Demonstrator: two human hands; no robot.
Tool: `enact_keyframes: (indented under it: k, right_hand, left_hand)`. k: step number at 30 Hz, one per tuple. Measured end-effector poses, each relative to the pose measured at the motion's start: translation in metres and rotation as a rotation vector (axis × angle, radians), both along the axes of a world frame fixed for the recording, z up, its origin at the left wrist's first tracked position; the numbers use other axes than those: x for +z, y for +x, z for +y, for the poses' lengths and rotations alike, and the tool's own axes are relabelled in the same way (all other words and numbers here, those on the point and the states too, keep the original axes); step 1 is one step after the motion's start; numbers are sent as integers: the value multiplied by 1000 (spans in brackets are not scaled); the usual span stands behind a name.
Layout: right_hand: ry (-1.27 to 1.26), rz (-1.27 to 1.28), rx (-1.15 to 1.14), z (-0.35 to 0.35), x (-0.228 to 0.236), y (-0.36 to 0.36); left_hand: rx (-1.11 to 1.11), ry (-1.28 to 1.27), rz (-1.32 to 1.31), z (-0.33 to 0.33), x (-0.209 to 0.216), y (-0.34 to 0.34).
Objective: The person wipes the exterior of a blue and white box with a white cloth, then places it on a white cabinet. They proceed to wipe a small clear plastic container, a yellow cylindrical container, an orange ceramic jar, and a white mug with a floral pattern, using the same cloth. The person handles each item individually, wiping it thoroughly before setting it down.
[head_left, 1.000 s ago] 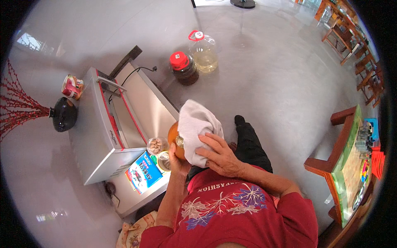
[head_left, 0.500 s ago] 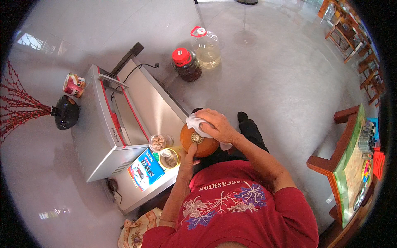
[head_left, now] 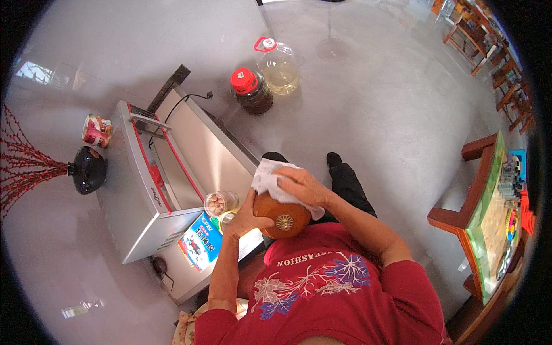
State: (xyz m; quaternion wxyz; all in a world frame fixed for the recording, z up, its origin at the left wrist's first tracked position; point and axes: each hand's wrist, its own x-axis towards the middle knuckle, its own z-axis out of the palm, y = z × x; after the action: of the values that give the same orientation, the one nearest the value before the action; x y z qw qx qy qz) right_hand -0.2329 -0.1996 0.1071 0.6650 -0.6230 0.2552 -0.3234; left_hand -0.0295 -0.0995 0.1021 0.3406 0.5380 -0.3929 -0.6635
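A round, glossy orange-brown object (head_left: 299, 214) with a flower-shaped brass-coloured piece on its face is above my lap; I cannot make out its exact kind. My left hand (head_left: 246, 217) grips its left side, thumb lying across the face near the brass piece. Over the upper edge lies a crumpled white cloth or tissue (head_left: 267, 177). My right hand (head_left: 302, 187) is closed on this cloth and presses it against the object's far rim. Part of the cloth hangs out on the right side. The object's underside is hidden.
Left of my hands, a low cabinet bears a silver appliance (head_left: 138, 207), a clear jar of round brownish pieces (head_left: 221, 203) and a blue box (head_left: 201, 238). A red-lidded jar (head_left: 252, 98) and a large clear jug (head_left: 282, 75) stand on the floor ahead. A wooden-framed table (head_left: 471, 218) is at right.
The object has tilted and shifted slightly down and right. My left hand moved from the brass piece to the left rim. The cloth is spread wider along the far edge.
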Motion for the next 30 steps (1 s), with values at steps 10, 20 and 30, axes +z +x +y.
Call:
enact_keyframes:
  k: [10,20,30]
  right_hand:
    - [889,-245,-260,3,-93,25]
    - [-607,115,-491,34,17,14]
    - [-841,222,-215,4,57,-5]
  left_hand:
    - [543,137,490,10,-2,-26]
    - [766,42,723,-26,38,-65]
    - [616,-74,478,6,8,-63]
